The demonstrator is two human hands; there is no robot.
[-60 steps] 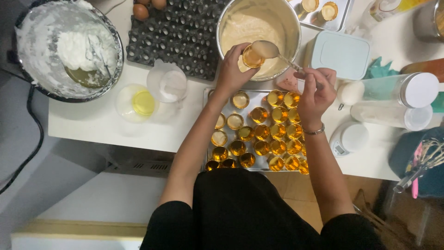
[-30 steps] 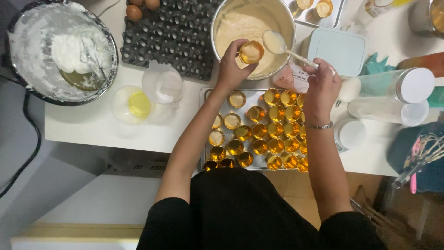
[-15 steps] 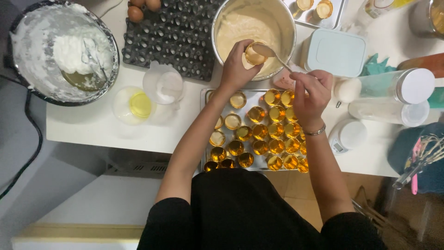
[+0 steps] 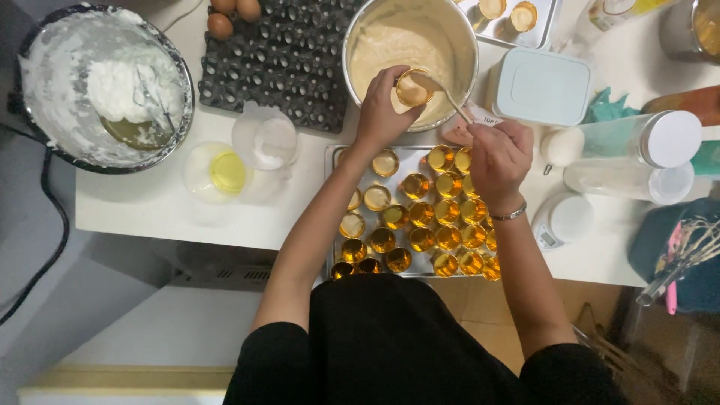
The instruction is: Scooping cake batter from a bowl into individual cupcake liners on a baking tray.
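Note:
My left hand [image 4: 380, 109] holds a small gold foil cup [image 4: 412, 88] over the steel bowl of pale batter [image 4: 375, 30]. My right hand [image 4: 497, 156] grips a spoon [image 4: 448, 99] by its handle, and the spoon's bowl rests at the cup's mouth. Below both hands lies a baking tray [image 4: 331, 161] packed with several gold cups [image 4: 439, 225]; a few on its left side hold batter, the others look empty.
A large bowl of white whipped mix [image 4: 101, 86] sits far left, by a dark egg tray [image 4: 289, 56] with two eggs. A yolk in a clear dish [image 4: 225, 172], a plastic cup [image 4: 264, 141], a pale blue box [image 4: 546, 86], bottles [image 4: 637, 142], a small scale [image 4: 561, 221] and a whisk [image 4: 686, 251] surround the tray.
The spoon went from dipping in the batter bowl to the cup's mouth. My left hand kept the cup over the bowl, shifting it slightly.

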